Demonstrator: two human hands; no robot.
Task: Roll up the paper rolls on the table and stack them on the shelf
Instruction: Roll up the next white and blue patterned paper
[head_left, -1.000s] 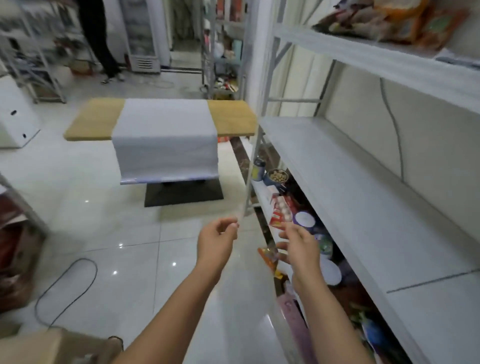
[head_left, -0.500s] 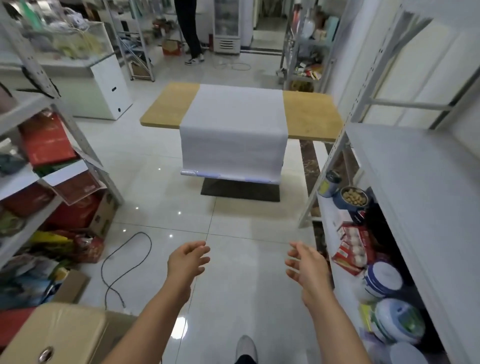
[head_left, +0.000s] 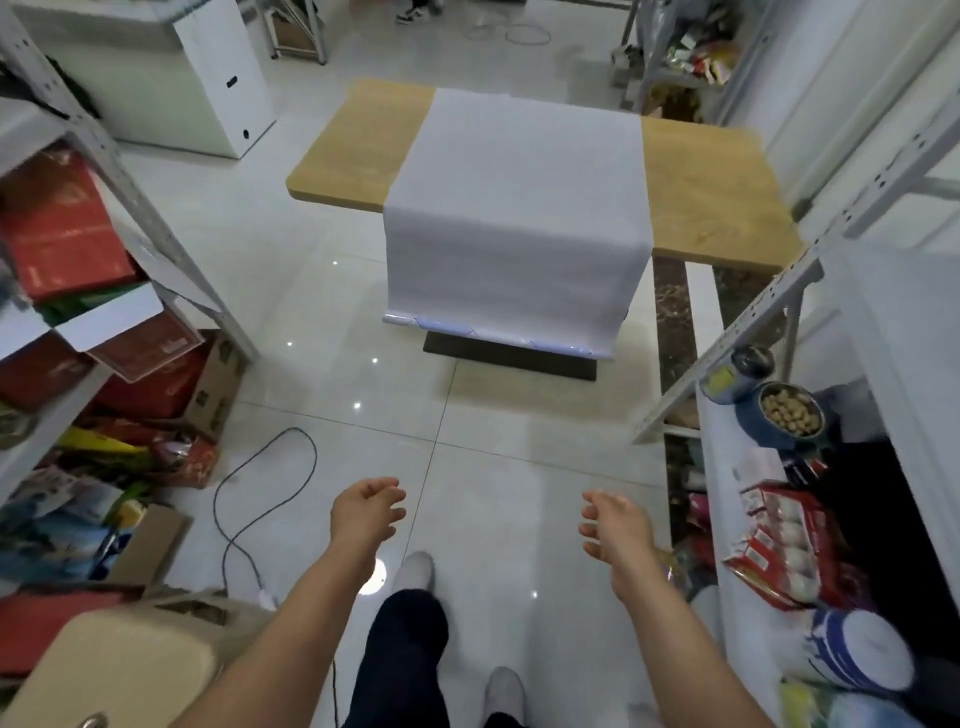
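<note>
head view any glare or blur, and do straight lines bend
Head view: small bright glints on the glossy floor; the tubs at lower right are smeared; the table edges bow, wide-angle distortion; the paper is fairly sharp.

The paper (head_left: 514, 208) covers the middle of the table (head_left: 353, 150), its far end drops out of sight past the back edge, and of the table's support only a dark base (head_left: 509, 358) shows under the hanging sheet. The right shelf (head_left: 904, 322) is cut by the right edge and the left shelf (head_left: 119, 171) by the left, the tubs (head_left: 857, 654) low on the right are smeared, and print on the red boxes (head_left: 57, 228) is too blurred to read. Both forearms (head_left: 291, 639) and a beige case (head_left: 119, 670) run off the bottom edge, and at the top only a shoe (head_left: 410, 13) of another person shows.
</note>
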